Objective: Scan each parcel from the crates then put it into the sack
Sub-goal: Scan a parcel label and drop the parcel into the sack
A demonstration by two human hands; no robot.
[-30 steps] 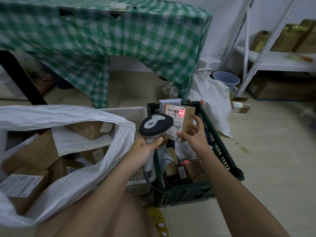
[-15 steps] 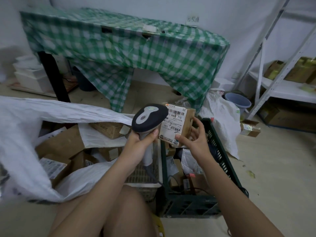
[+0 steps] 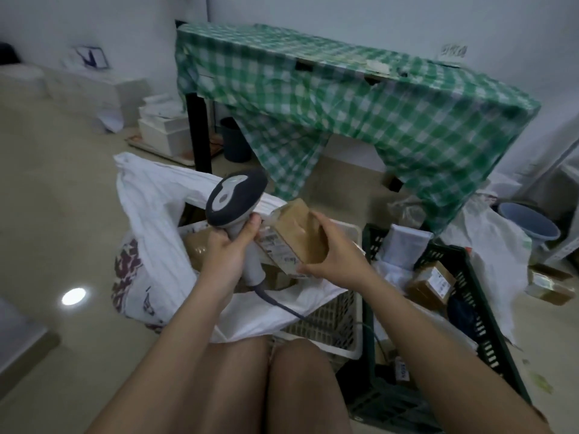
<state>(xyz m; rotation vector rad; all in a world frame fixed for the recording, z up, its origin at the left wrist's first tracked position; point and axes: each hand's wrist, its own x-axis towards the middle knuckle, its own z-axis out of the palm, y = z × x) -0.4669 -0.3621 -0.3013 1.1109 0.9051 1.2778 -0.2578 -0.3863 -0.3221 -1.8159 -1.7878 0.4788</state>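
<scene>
A person's left hand (image 3: pixel 226 249) grips a barcode scanner (image 3: pixel 233 204) by its handle. The right hand (image 3: pixel 335 257) holds a labelled cardboard parcel (image 3: pixel 294 237) over the open white sack (image 3: pixel 150 233).

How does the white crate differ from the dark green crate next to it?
The white crate is pale and partly draped by the white sack; the dark green crate stands uncovered. The white one sits left, nearer the sack; the green one sits right and shows parcels inside. Both have slotted plastic walls.
</scene>
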